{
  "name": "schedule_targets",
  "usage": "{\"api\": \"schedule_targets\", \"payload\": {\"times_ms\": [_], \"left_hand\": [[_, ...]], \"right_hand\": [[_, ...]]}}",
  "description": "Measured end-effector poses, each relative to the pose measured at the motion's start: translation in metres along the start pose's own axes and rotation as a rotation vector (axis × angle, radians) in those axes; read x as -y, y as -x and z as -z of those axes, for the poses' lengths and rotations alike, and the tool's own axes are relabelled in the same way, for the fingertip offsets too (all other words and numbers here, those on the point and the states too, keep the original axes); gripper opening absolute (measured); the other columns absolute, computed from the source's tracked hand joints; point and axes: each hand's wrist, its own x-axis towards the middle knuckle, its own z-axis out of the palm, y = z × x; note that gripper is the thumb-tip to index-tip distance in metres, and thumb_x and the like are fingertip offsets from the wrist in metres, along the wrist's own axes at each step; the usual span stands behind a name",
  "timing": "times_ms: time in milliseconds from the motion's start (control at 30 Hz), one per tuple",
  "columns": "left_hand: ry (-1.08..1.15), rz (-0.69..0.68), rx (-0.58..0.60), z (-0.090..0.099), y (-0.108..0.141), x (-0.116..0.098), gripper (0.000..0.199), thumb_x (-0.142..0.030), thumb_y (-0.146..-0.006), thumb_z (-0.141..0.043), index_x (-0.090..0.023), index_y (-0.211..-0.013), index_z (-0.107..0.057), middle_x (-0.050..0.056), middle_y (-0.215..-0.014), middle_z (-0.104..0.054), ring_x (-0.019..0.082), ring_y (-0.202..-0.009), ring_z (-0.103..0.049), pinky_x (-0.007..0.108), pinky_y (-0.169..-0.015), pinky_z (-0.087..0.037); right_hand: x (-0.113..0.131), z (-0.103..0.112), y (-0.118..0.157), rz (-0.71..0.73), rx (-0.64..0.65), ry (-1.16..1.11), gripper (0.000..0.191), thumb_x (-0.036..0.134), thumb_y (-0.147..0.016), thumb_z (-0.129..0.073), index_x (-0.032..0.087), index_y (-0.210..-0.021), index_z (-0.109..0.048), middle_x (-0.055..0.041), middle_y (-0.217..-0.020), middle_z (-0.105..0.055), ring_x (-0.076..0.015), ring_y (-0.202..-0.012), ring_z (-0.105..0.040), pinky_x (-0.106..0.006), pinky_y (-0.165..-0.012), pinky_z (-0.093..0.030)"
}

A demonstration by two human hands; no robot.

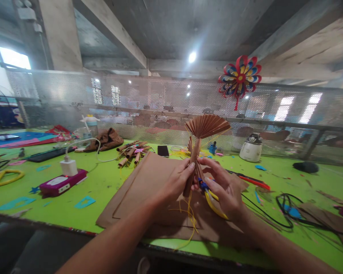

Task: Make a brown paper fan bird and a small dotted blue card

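Observation:
A brown pleated paper fan piece point(207, 126) stands upright on a rolled brown paper stem point(194, 152). The fingers of my left hand point(179, 178) are wrapped round the lower stem. Close against its right side, my right hand point(224, 186) holds a tool with yellow handles point(213, 207) and a blue part, its fingertips near the stem. Yellow string point(193, 219) hangs below the stem over brown paper sheets point(148, 182) lying on the green table point(94, 207). The tool's tip is hidden behind the fingers and paper.
A purple power strip point(63, 182) with a white plug and yellow-handled scissors point(8, 177) lie left. Paper rolls point(133, 152) sit behind the sheets. At right are a red-handled tool point(254, 182), black cable point(286, 205) and white container point(250, 148). A mesh screen point(160, 102) stands behind.

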Motion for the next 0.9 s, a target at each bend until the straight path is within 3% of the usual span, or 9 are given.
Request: {"api": "schedule_targets", "payload": {"times_ms": [267, 533, 900], "left_hand": [[0.008, 0.016, 0.001, -0.0013, 0.0009, -0.0023, 0.032, -0.042, -0.088, -0.049, -0.017, -0.106, -0.048, -0.001, -0.067, -0.050, 0.009, -0.055, -0.050, 0.022, -0.053, -0.040], [0.009, 0.030, -0.052, 0.0013, -0.0014, 0.0001, 0.034, -0.046, -0.087, -0.048, -0.017, -0.103, -0.049, 0.000, -0.067, -0.052, 0.010, -0.055, -0.051, 0.023, -0.053, -0.040], [-0.052, 0.009, -0.024, 0.0045, -0.0028, 0.0018, 0.034, -0.048, -0.087, -0.048, -0.018, -0.102, -0.049, -0.001, -0.066, -0.051, 0.010, -0.055, -0.051, 0.023, -0.055, -0.041]], "right_hand": [[-0.0007, -0.0011, -0.0004, -0.059, -0.040, -0.102, 0.040, 0.031, -0.086, -0.051, 0.026, -0.125, -0.053, -0.0094, -0.115, -0.058, -0.0260, -0.103, -0.057, -0.049, -0.085, -0.052], [0.0060, 0.0011, -0.0034, -0.065, -0.042, -0.004, 0.039, 0.031, -0.086, -0.048, 0.027, -0.124, -0.055, -0.0095, -0.114, -0.060, -0.0276, -0.105, -0.058, -0.050, -0.086, -0.052], [0.0017, 0.0019, -0.0027, -0.036, -0.045, 0.034, 0.040, 0.031, -0.087, -0.048, 0.027, -0.126, -0.053, -0.0091, -0.119, -0.058, -0.0268, -0.106, -0.057, -0.050, -0.087, -0.052]]}}
